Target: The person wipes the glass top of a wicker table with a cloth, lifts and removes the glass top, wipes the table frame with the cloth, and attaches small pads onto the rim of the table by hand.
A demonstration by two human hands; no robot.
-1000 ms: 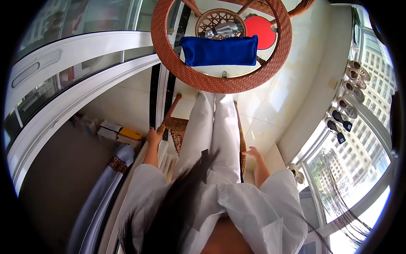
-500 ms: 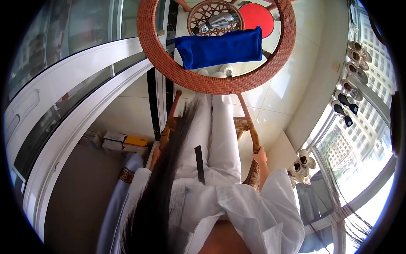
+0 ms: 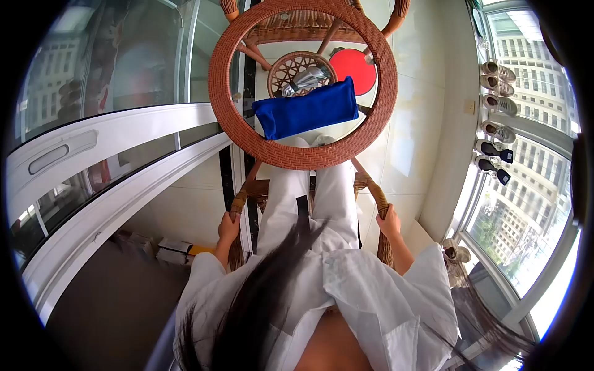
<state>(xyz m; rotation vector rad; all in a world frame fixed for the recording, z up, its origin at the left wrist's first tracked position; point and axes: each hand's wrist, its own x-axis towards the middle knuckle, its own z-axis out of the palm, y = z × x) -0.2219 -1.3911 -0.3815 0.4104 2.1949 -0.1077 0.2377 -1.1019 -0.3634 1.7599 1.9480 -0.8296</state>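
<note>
My left hand (image 3: 228, 227) is wrapped round the left arm of the rattan chair (image 3: 240, 199) I sit on. On the other side, my right hand (image 3: 389, 221) grips the right armrest (image 3: 376, 191). In front of my knees stands a round table with a woven reddish-brown rim (image 3: 303, 157) and a glass top. A blue cloth (image 3: 309, 110), folded into a long strip, lies across the glass, apart from both hands.
Through the glass show a woven basket (image 3: 278, 79) with a silvery object (image 3: 306, 80) and a red disc (image 3: 354, 71). Another rattan chair (image 3: 291, 28) stands beyond. Sliding door frames (image 3: 124, 176) run along the left; several shoes (image 3: 498, 102) line the window side.
The view has shifted, so the table appears lower and the far chair shows more. My left hand, mostly covered by hair before, is in plain sight. My right hand stays on its armrest.
</note>
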